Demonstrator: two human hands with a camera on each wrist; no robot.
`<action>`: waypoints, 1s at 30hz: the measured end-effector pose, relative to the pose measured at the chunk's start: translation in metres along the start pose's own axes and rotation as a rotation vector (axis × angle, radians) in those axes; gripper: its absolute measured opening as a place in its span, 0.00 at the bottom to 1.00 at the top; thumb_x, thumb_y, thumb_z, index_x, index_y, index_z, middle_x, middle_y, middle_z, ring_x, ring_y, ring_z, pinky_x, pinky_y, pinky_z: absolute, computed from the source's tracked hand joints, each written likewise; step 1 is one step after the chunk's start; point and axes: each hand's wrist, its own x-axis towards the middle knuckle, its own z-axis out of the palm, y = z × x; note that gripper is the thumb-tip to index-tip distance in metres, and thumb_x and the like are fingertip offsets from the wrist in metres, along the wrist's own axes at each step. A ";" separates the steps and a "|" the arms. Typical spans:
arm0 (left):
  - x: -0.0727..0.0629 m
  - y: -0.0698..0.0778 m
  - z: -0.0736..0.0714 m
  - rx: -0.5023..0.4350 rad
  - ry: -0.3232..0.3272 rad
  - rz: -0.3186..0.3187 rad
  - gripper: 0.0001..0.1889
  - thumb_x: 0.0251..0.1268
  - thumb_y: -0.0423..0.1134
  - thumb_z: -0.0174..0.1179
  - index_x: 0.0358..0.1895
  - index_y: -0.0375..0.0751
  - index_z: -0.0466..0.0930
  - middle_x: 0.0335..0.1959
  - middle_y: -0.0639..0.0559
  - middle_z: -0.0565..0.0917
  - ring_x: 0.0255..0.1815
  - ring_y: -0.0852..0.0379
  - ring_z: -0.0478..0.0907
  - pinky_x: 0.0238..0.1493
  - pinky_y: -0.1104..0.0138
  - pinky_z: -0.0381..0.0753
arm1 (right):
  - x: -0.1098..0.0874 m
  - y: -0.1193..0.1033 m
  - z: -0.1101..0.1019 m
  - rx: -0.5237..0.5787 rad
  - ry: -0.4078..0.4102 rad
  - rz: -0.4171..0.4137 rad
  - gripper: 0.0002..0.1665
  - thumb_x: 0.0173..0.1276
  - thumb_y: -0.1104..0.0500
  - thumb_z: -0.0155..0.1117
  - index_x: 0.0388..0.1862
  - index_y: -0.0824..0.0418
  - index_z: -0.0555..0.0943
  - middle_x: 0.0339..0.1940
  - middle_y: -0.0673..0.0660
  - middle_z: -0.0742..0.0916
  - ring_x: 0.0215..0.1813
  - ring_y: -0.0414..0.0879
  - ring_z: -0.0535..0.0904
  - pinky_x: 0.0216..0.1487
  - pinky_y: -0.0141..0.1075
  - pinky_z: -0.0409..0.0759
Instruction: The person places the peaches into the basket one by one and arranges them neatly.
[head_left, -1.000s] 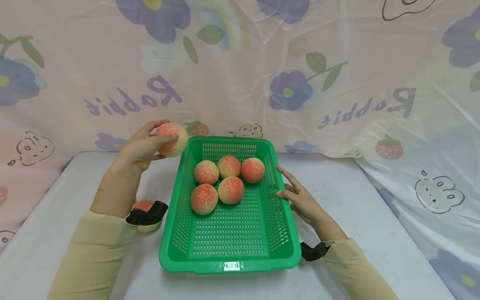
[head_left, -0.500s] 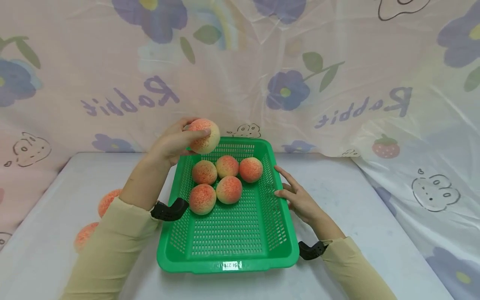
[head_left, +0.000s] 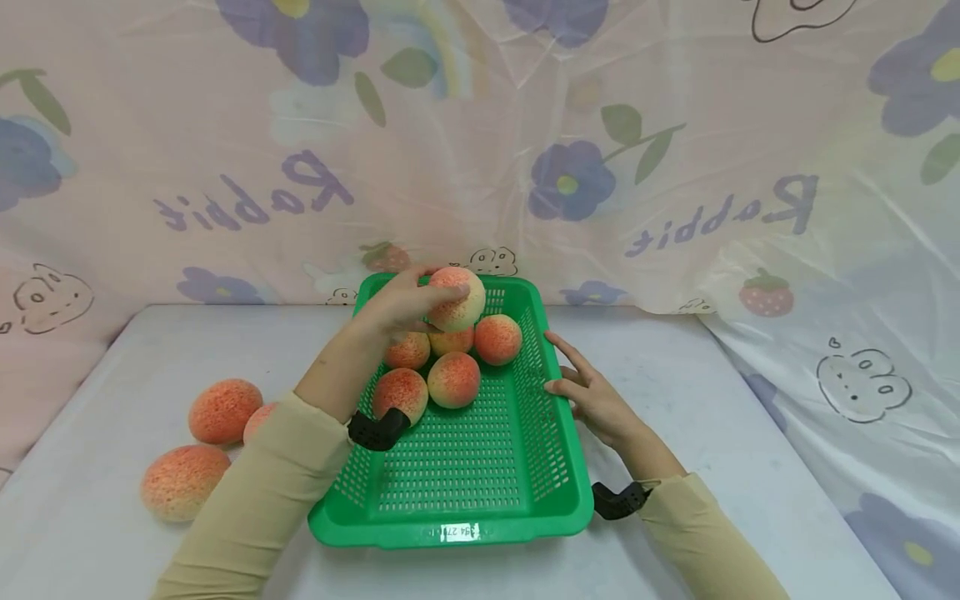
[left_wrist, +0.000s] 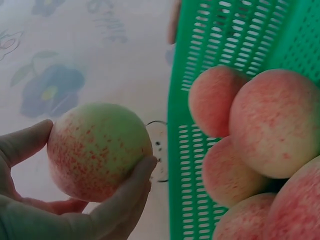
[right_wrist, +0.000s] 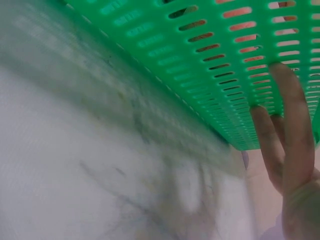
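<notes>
The left hand [head_left: 401,304] has swung inward: a second ago its peach [head_left: 459,298] hung outside the basket [head_left: 555,525], left of the rim; now it is over the far part of it. Fingers and thumb are curled round the fruit, parted only as far as its width, and no release shows. I judge this peach is on its way into the basket with the carry nearly over, only lowering and letting go left.

Beneath that hand and nearer the person, five peaches [head_left: 453,380] sit in the basket, lying as they did; the held one now hides parts of the two at the back.

The right hand [head_left: 596,400] hasn't shifted. Across the basket from the left hand, it holds the near-right wall lightly, thumb tip over the rim and fingers against the outside, which seems to steady things.

Left of the left hand and closer to the person, three loose peaches [head_left: 225,411] rest on the surface [head_left: 705,417], more visible since the arm moved; the sleeve [head_left: 262,500] covers part of one.
</notes>
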 end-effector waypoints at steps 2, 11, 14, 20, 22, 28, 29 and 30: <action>0.003 -0.004 0.005 0.005 -0.027 -0.016 0.31 0.70 0.42 0.55 0.72 0.40 0.55 0.69 0.39 0.62 0.67 0.42 0.64 0.60 0.47 0.74 | 0.000 0.000 0.000 -0.003 0.004 0.000 0.46 0.70 0.63 0.56 0.77 0.35 0.47 0.69 0.70 0.66 0.50 0.48 0.80 0.41 0.43 0.84; 0.015 -0.017 0.020 0.080 -0.099 -0.077 0.32 0.70 0.45 0.56 0.72 0.40 0.55 0.67 0.39 0.64 0.64 0.42 0.68 0.55 0.51 0.79 | 0.001 0.000 0.000 -0.001 0.003 -0.005 0.47 0.69 0.63 0.56 0.77 0.35 0.47 0.69 0.70 0.66 0.49 0.48 0.81 0.40 0.43 0.84; 0.018 -0.022 0.024 0.094 -0.128 -0.082 0.31 0.70 0.44 0.56 0.71 0.40 0.56 0.67 0.40 0.65 0.62 0.42 0.70 0.53 0.52 0.80 | 0.001 0.000 0.001 0.008 0.002 -0.006 0.47 0.69 0.63 0.56 0.77 0.35 0.47 0.69 0.70 0.66 0.49 0.48 0.81 0.40 0.42 0.84; 0.018 -0.033 0.032 0.131 -0.199 -0.101 0.31 0.70 0.43 0.57 0.71 0.38 0.56 0.66 0.39 0.65 0.50 0.44 0.79 0.46 0.54 0.83 | 0.000 0.002 0.003 0.012 0.004 0.008 0.47 0.69 0.63 0.56 0.77 0.35 0.47 0.69 0.70 0.66 0.49 0.48 0.81 0.41 0.43 0.84; 0.018 -0.037 0.035 0.167 -0.204 -0.092 0.32 0.68 0.44 0.58 0.71 0.38 0.57 0.67 0.39 0.64 0.44 0.45 0.82 0.43 0.56 0.84 | 0.000 0.003 0.004 0.007 0.003 0.008 0.47 0.69 0.63 0.56 0.78 0.35 0.46 0.69 0.70 0.67 0.48 0.48 0.81 0.41 0.44 0.84; 0.021 -0.040 0.046 0.276 -0.241 -0.059 0.37 0.67 0.45 0.60 0.74 0.43 0.53 0.71 0.39 0.61 0.37 0.48 0.83 0.41 0.58 0.85 | 0.001 0.001 0.002 -0.001 0.015 -0.004 0.47 0.68 0.63 0.56 0.77 0.36 0.47 0.68 0.71 0.67 0.47 0.48 0.81 0.40 0.44 0.84; 0.021 -0.040 0.048 0.290 -0.245 -0.062 0.37 0.67 0.45 0.60 0.75 0.44 0.52 0.71 0.40 0.61 0.38 0.49 0.83 0.41 0.58 0.85 | 0.001 0.001 0.001 -0.001 0.015 -0.002 0.47 0.68 0.63 0.56 0.77 0.35 0.47 0.68 0.71 0.67 0.47 0.48 0.81 0.40 0.44 0.84; 0.022 -0.041 0.051 0.304 -0.246 -0.056 0.37 0.67 0.45 0.60 0.74 0.45 0.53 0.71 0.40 0.62 0.38 0.49 0.82 0.41 0.57 0.85 | 0.002 0.001 0.001 0.000 0.013 -0.001 0.46 0.69 0.63 0.56 0.77 0.35 0.47 0.68 0.70 0.67 0.47 0.48 0.81 0.40 0.44 0.84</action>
